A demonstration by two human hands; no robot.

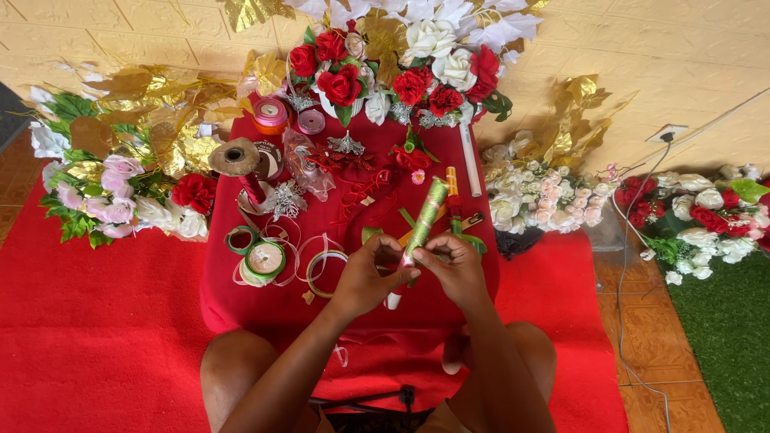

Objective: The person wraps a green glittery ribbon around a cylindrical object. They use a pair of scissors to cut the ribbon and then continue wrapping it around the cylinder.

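Green stick (pixel 426 213): held above the red table (pixel 241 297), near edge; long axis runs near-to-far, top leaning right, white end down. Left hand (pixel 367 277) and right hand (pixel 454 269) both pinched shut on its lower part. Judged: wrapping goes best with wrap taut, stick turned slowly. Ribbon spools (pixel 263 258) left; bouquet (pixel 401 60) far.

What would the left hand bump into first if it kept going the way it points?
The left hand points toward the green wrapped stick it already grips, then the right hand; depth is hard to judge.
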